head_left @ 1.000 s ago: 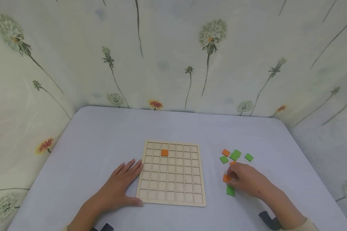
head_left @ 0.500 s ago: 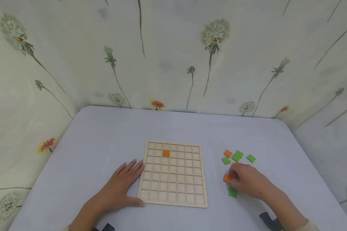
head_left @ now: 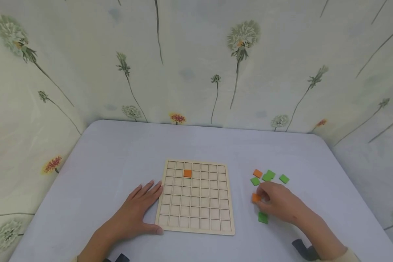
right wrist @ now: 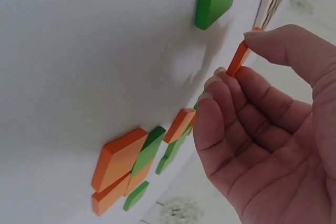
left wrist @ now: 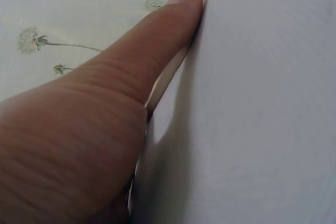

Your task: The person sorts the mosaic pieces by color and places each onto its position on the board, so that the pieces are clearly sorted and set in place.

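In the head view, a pale wooden grid board (head_left: 231,214) lies on the table with one orange tile (head_left: 187,173) in its second row. My left hand (head_left: 135,209) rests along the board's left side, fingers spread; in the left wrist view its thumb (left wrist: 157,43) lies against the front edge. Right of the board, my right hand (head_left: 279,202) pinches a square orange tile (right wrist: 239,59) between thumb and fingers. The right wrist view has that tile tilted on edge, close over the tabletop. A green tile (head_left: 263,217) lies just nearer than this hand.
Past the right hand lie loose tiles: an orange one (head_left: 257,173), a green one (head_left: 255,181), overlapping green ones (head_left: 269,174) and another green one (head_left: 284,178). More orange tiles (right wrist: 119,158) show in the right wrist view. A flowered cloth (head_left: 196,72) hangs behind the table.
My right hand has shifted slightly away from me with the orange tile, and now covers the orange tile edge that showed beyond it. The left hand stays against the board.
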`<state>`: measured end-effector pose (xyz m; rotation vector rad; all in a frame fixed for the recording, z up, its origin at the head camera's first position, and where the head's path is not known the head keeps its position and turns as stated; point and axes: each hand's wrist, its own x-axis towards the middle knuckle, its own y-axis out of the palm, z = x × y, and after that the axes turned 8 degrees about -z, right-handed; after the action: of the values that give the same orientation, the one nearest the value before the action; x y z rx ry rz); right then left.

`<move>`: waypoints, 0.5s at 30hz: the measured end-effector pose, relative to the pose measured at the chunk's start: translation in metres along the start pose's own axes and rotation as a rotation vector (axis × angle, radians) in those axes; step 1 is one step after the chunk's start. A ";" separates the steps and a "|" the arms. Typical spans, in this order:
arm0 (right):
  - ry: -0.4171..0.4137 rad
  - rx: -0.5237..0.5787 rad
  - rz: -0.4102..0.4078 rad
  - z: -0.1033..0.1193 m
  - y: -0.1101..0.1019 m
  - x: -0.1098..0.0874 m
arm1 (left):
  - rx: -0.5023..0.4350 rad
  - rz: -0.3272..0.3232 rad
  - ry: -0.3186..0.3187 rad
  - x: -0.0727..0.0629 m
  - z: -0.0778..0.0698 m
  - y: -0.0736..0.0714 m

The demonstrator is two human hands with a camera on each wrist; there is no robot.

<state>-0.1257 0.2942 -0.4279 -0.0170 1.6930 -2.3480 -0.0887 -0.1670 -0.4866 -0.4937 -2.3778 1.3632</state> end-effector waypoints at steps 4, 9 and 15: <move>-0.023 0.010 -0.002 0.004 -0.004 0.001 | -0.001 -0.001 0.000 0.000 0.000 0.000; -0.058 0.000 -0.030 0.009 -0.005 0.004 | -0.007 -0.002 0.000 0.000 0.000 0.000; -0.108 -0.024 -0.070 0.016 -0.007 0.008 | -0.008 -0.001 -0.003 0.000 0.000 -0.001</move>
<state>-0.1321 0.2797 -0.4169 -0.2071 1.6950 -2.3308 -0.0885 -0.1671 -0.4859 -0.4931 -2.3867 1.3555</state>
